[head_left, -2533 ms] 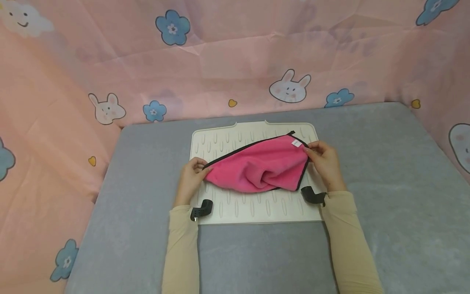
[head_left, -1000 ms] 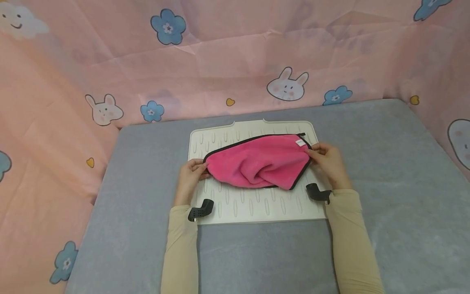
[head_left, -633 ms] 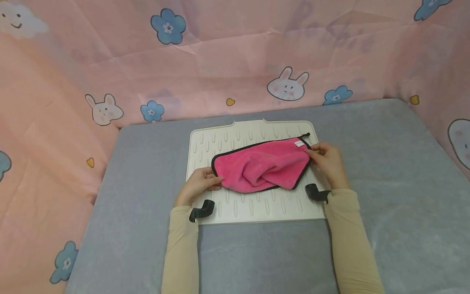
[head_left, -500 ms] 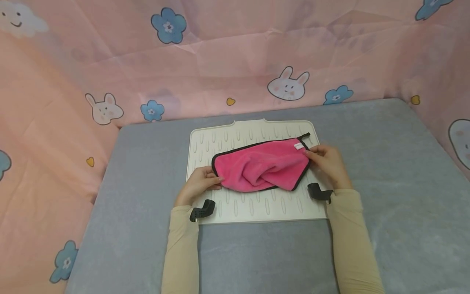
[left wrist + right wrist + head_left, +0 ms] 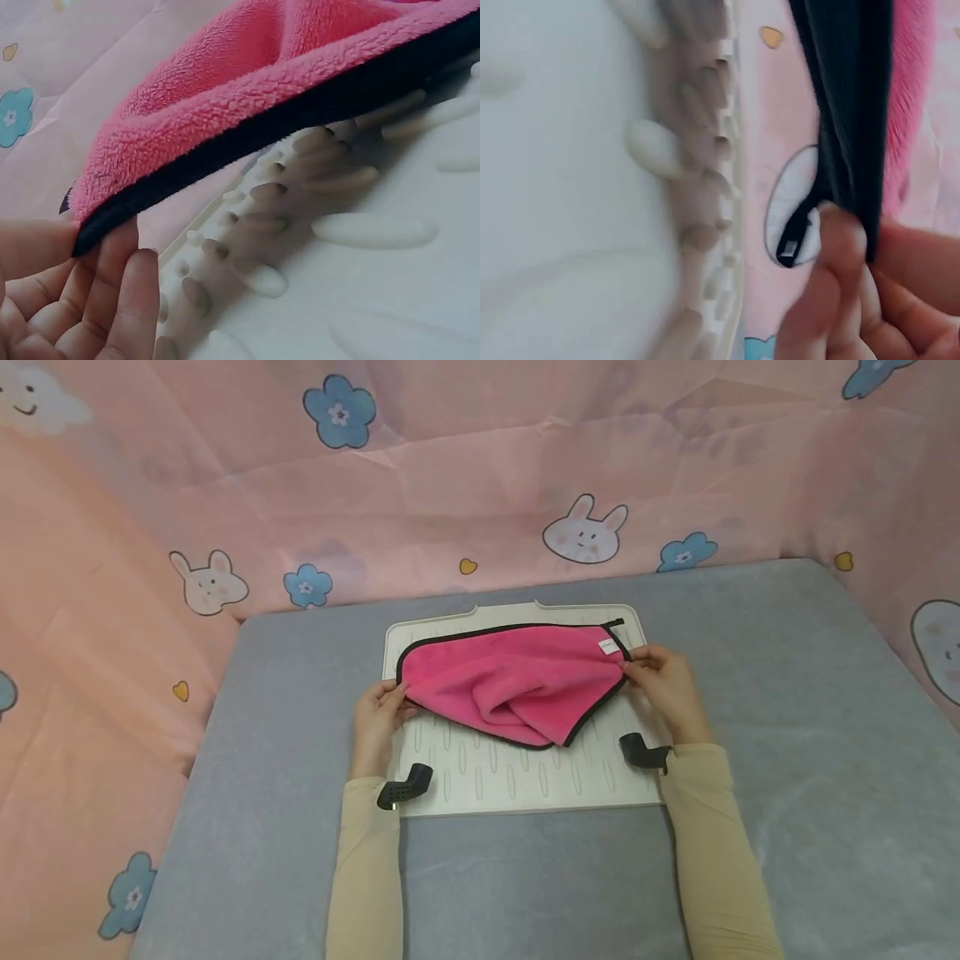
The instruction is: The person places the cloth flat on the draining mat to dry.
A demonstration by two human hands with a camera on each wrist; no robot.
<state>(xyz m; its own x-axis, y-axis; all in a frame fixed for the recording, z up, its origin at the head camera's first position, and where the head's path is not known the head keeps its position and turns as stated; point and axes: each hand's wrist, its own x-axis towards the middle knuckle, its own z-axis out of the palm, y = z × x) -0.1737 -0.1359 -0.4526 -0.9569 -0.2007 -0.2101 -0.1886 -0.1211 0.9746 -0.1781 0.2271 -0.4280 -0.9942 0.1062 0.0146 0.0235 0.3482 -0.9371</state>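
A pink fluffy cloth (image 5: 517, 677) with black edging is spread in folds between the hands, over the cream ridged mat (image 5: 480, 781). My left hand (image 5: 375, 727) pinches its left edge between thumb and fingers. In the left wrist view, the cloth's dark border (image 5: 225, 161) runs up from the pinching left hand (image 5: 82, 300), raised over the mat's ridges. On the other side, my right hand (image 5: 667, 693) pinches the right edge just below a white label (image 5: 608, 647). The right wrist view has the right hand (image 5: 855, 292) beside a black hanging loop (image 5: 799, 229).
The mat lies on a table with a grey cover (image 5: 787, 735). Behind and to the left hangs a pink curtain (image 5: 450, 468) printed with rabbits and flowers. A black wrist camera mount (image 5: 406, 786) juts from the left sleeve, another camera mount (image 5: 642, 752) from the right.
My left hand has moved left and away from me, drawing the cloth's left end out wider. The cloth's lower edge now slants across the mat. The right hand has barely shifted.
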